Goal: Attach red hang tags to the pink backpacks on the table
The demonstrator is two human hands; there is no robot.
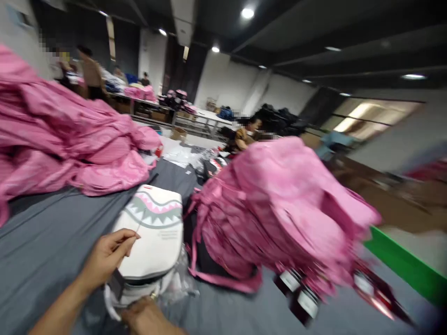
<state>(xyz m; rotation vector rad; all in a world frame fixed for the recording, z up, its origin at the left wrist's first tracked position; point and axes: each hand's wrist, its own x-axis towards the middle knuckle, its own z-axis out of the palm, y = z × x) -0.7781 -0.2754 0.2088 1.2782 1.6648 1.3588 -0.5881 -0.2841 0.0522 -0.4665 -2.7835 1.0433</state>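
A white backpack with a pink-and-grey shark-mouth print lies on the grey table cloth in front of me. My left hand rests on its left side with fingers pinched on a thin thread or string that rises from the bag. My right hand is at the bottom edge, pressed against the bag's near end; its fingers are mostly hidden. Clear plastic wrap lies crumpled by the bag's right side.
Piles of pink backpacks stand left and right, the right one with hang tags. A green edge runs at the right. A seated person and others work at far tables.
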